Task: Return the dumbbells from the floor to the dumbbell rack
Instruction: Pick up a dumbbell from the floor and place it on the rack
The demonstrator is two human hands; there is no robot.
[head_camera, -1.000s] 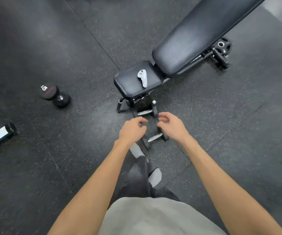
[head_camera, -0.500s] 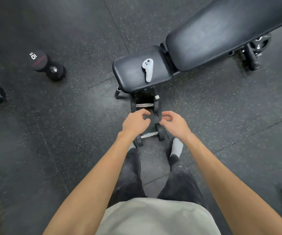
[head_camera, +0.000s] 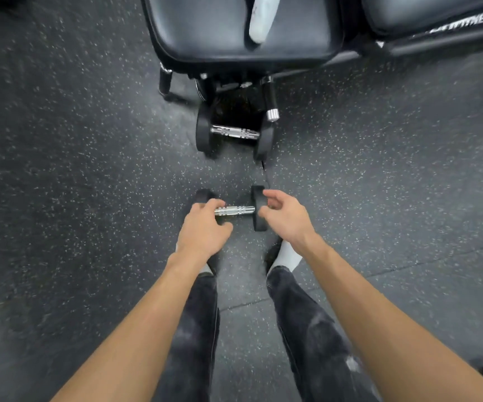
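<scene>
While near dumbbell lies on floor | left hand grip half-curled at its handle | right hand grip loose beside its end plate

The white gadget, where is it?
In the head view the white gadget lies at the top middle, on the black bench seat, above the far dumbbell on the floor.

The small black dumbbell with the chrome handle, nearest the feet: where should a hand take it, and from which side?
Take the small black dumbbell by its ribbed chrome handle, from above. It lies flat on the speckled rubber floor, handle running left to right between the two round heads, so fingers can likely wrap across the bar. The left hand is nearest that part; the right hand is at the right head.
</scene>
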